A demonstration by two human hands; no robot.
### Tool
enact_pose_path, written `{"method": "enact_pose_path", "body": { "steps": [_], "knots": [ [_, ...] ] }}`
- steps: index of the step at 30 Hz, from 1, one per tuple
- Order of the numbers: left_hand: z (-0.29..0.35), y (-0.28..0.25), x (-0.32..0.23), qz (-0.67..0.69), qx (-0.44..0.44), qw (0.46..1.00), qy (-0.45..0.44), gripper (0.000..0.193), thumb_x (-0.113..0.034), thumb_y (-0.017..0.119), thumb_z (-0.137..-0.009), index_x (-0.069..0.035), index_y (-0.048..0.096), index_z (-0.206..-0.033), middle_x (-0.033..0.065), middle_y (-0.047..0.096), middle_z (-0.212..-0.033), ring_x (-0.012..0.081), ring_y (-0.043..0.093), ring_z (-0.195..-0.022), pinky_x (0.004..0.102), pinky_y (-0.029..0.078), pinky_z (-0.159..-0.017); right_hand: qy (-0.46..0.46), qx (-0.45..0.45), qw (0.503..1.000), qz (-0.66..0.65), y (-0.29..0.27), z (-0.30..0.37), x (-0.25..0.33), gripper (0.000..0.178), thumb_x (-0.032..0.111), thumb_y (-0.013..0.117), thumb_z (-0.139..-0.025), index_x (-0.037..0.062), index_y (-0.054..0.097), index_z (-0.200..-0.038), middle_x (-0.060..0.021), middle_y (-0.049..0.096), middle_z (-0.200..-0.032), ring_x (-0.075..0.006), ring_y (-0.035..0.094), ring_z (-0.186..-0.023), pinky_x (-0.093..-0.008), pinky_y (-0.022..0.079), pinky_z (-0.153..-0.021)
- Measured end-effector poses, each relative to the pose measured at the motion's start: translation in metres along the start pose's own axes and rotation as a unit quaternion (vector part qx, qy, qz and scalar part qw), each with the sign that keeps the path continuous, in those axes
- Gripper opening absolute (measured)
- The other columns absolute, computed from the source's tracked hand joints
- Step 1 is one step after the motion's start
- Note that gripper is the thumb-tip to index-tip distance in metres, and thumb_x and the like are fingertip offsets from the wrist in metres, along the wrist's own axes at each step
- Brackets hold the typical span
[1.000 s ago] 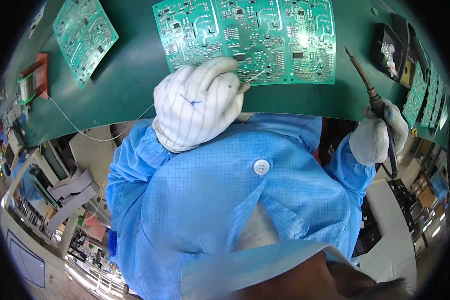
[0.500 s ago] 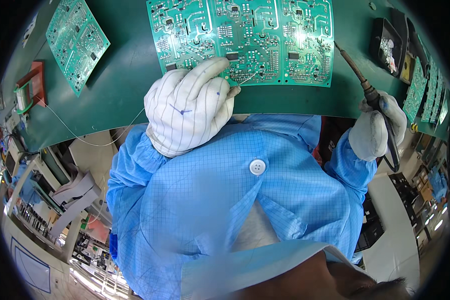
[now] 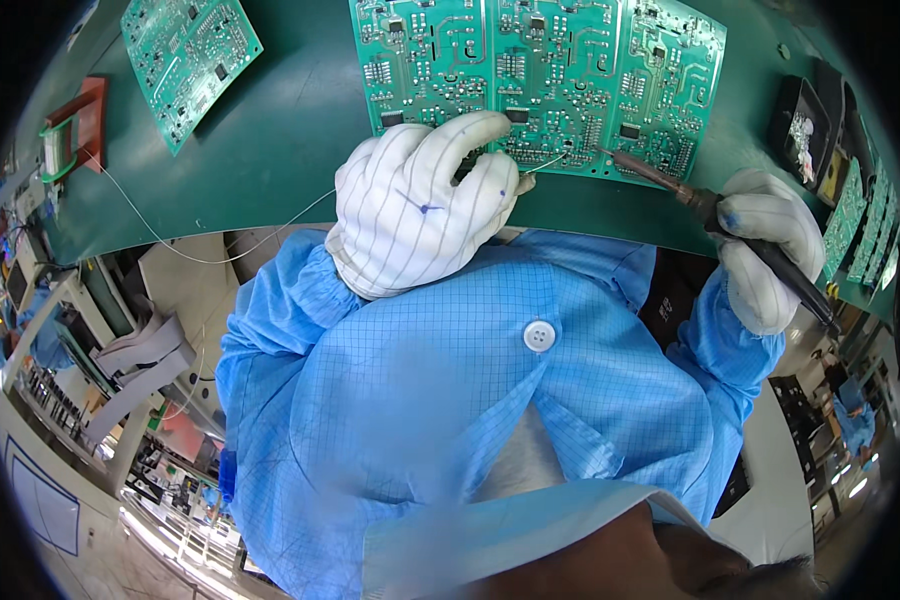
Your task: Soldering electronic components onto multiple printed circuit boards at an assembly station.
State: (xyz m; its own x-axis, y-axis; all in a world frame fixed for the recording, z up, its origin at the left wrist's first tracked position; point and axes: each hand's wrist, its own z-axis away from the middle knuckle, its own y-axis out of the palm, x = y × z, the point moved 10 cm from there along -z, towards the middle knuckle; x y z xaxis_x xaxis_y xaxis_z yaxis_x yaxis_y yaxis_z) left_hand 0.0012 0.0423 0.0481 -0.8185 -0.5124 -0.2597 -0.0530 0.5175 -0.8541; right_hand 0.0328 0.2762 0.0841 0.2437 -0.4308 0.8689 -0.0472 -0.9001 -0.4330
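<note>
A green circuit board panel (image 3: 550,80) of joined sections, full of small parts, lies on the green table top. My left hand (image 3: 420,215), in a striped white glove, rests at its near edge with thumb and fingers closed on thin solder wire (image 3: 548,163). The wire's free end sticks out over the middle section. In my gloved right hand (image 3: 770,250) is a soldering iron (image 3: 708,206), held like a pen. Its tip points left over the panel, close to the wire's end; whether it touches the board I cannot tell.
Another green circuit board (image 3: 192,65) lies at the far left. A solder spool (image 3: 60,150) sits on a red holder (image 3: 94,115), its wire trailing to my left hand. On the right are a black tray (image 3: 788,110) with small shiny bits and several upright boards (image 3: 846,222).
The soldering iron has swung left, its tip going from the panel's right edge to near the solder wire's end. My left hand keeps its hold; the whole view has shifted somewhat.
</note>
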Motion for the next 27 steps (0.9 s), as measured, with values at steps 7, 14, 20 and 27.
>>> {"method": "enact_pose_path", "body": {
  "steps": [7, 14, 20, 27],
  "knots": [
    [0.000, -0.001, -0.001, -0.005, -0.001, 1.000, 0.001, 0.027, -0.021, 0.086, -0.072, -0.015, 0.069, -0.093, 0.0050, 0.072, -0.117, 0.0199, 0.068, -0.085, 0.0333, 0.053, -0.066, -0.014, 0.040, 0.999, 0.003, 0.015, -0.009, 0.003, 0.033, 0.012, 0.067, -0.057, 0.0008, 0.071, -0.087, -0.0149, 0.071, -0.077, -0.0291, 0.066, -0.066, -0.0365, 0.050, -0.062],
    [0.007, -0.002, 0.004, 0.043, 0.008, 0.999, 0.006, 0.021, -0.016, 0.083, -0.071, -0.012, 0.066, -0.082, 0.0063, 0.075, -0.114, 0.0216, 0.073, -0.091, 0.0327, 0.058, -0.074, -0.060, -0.006, 0.998, -0.013, 0.012, 0.005, 0.003, 0.032, 0.009, 0.067, -0.058, -0.0005, 0.068, -0.089, -0.0146, 0.069, -0.078, -0.0307, 0.065, -0.064, -0.0384, 0.051, -0.061],
    [0.014, -0.009, 0.007, 0.052, -0.007, 0.999, 0.012, 0.019, -0.011, 0.080, -0.069, -0.011, 0.065, -0.081, 0.0091, 0.075, -0.111, 0.0227, 0.074, -0.093, 0.0335, 0.059, -0.075, -0.100, -0.013, 0.994, -0.051, 0.021, 0.021, -0.001, 0.034, 0.005, 0.068, -0.059, -0.0025, 0.066, -0.092, -0.0151, 0.069, -0.080, -0.0318, 0.064, -0.063, -0.0404, 0.051, -0.059],
    [0.015, -0.012, 0.011, 0.051, -0.040, 0.998, -0.010, 0.022, -0.005, 0.080, -0.066, -0.011, 0.066, -0.082, 0.0088, 0.075, -0.108, 0.0238, 0.075, -0.093, 0.0335, 0.060, -0.073, -0.137, -0.044, 0.989, -0.028, 0.034, 0.030, 0.007, 0.037, 0.007, 0.072, -0.057, -0.0023, 0.066, -0.093, -0.0162, 0.070, -0.079, -0.0316, 0.065, -0.061, -0.0408, 0.052, -0.057]
  ]
}}
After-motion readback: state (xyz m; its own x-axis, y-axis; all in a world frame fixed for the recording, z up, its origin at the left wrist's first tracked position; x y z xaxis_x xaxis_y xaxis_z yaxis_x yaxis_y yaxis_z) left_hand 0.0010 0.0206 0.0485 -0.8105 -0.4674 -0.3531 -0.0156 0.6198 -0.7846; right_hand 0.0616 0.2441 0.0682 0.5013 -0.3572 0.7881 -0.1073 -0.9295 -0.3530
